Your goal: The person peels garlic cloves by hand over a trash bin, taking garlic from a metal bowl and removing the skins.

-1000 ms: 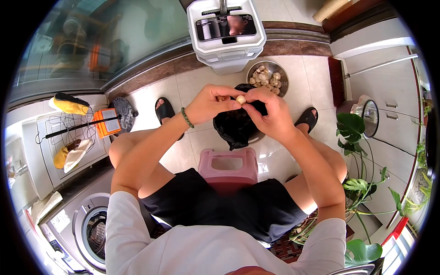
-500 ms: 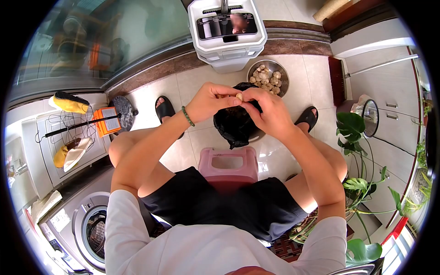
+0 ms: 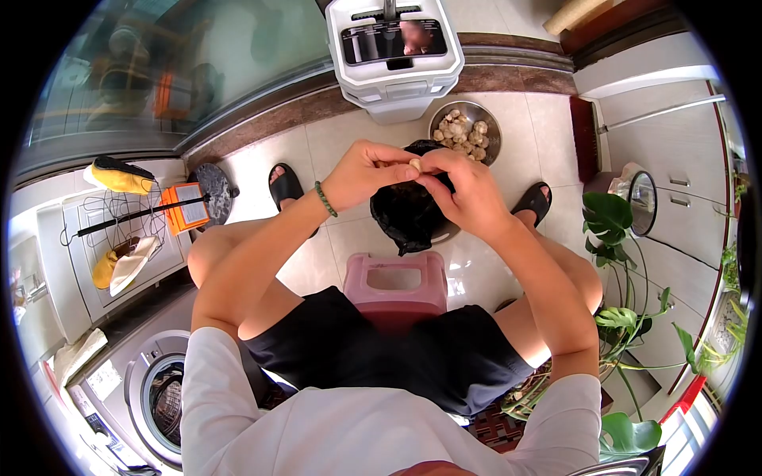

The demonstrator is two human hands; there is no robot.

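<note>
My left hand (image 3: 367,172) and my right hand (image 3: 462,189) meet above a black plastic bag (image 3: 401,226). Between their fingertips is a small cream-coloured garlic clove (image 3: 416,165), pinched from both sides. A green beaded bracelet (image 3: 325,198) circles my left wrist. The bag lines a round container whose inside is mostly dark and partly hidden by my hands. Just beyond my right hand stands a steel bowl (image 3: 496,141) on the floor, with several whole garlic bulbs (image 3: 460,135) in it.
A pink plastic stool (image 3: 395,282) stands between my knees. Past the bag is a white-grey bin (image 3: 397,95) with a phone (image 3: 394,43) on top. Leafy plants (image 3: 611,218) and cabinets (image 3: 675,174) line the right; a washing machine (image 3: 163,389) and wire rack (image 3: 119,214) are left.
My hands stay over the bag, and the clove has shifted very slightly between the fingertips. Nothing else has visibly moved.
</note>
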